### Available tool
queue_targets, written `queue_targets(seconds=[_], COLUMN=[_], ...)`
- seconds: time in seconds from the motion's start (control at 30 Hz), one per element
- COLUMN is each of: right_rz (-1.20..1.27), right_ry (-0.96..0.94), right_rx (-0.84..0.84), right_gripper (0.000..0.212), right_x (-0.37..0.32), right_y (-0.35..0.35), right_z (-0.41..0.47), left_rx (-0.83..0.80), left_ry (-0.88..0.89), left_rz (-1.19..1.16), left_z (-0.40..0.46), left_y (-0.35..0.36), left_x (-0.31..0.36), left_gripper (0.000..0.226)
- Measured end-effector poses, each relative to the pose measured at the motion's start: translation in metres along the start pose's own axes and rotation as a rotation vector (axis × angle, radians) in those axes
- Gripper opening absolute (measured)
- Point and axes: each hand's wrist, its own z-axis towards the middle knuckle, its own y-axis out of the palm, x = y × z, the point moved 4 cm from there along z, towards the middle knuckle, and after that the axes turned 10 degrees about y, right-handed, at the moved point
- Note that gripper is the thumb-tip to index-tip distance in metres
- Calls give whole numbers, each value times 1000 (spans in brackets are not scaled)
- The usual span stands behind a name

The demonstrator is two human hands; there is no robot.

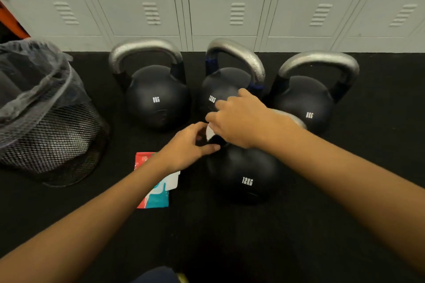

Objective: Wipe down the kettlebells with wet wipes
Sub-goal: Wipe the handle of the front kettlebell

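Several black kettlebells with silver handles stand on the black floor. The nearest one, marked 12KG [243, 174], sits in front of me, its handle mostly hidden under my hands. My right hand [239, 119] grips a white wet wipe [209, 132] against that handle. My left hand [188, 147] curls around the handle's left base, thumb and fingers touching it. Behind stand an 8KG kettlebell [157, 99] at left, another 12KG kettlebell [220, 92] in the middle and an 8KG kettlebell [303, 101] at right. A red and teal wipes packet [156, 193] lies on the floor under my left wrist.
A black mesh waste bin [50, 122] with a plastic liner stands at the left. A row of grey lockers [230, 7] closes off the back. An orange edge [13, 20] shows at the far left. Black rubber flooring [230, 236] spreads toward me.
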Motion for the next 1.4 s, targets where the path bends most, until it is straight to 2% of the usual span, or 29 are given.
queue_targets(seconds=[0.13, 0.4, 0.5, 0.7, 0.8, 0.87, 1.0, 1.1, 1.17, 1.3, 1.4], right_rz=[161, 536, 477, 165, 297, 428, 718, 658, 554, 374, 524], right_ry=[32, 126, 138, 112, 155, 213, 318, 321, 276, 200, 221], right_rx=[286, 386, 387, 382, 397, 385, 243, 103, 84, 51, -137], right_gripper=[40, 43, 44, 42, 42, 42, 43, 46, 39, 44, 47], right_x=[25, 64, 51, 11, 23, 38, 63, 61, 46, 27, 45], right_y=[19, 42, 27, 21, 20, 19, 22, 18, 12, 6, 9], right_z=[-31, -74, -58, -14, -21, -32, -51, -39, -23, -1, -6], left_rx=[118, 97, 88, 55, 49, 45, 43, 48, 47, 31, 38], left_ry=[71, -24, -23, 59, 58, 51, 44, 39, 44, 39, 38], left_rz=[-12, -152, -160, -96, -101, -104, -117, -131, -119, -81, -102], left_z=[3, 11, 12, 10, 9, 10, 9, 9, 9, 9, 9], left_y=[0, -4, -6, -4, -5, -5, -4, -4, -4, -4, -4], left_x=[2, 0, 0, 1, -2, -3, -4, -4, -4, -5, -4], left_gripper=[35, 32, 34, 33, 34, 41, 44, 43, 44, 43, 45])
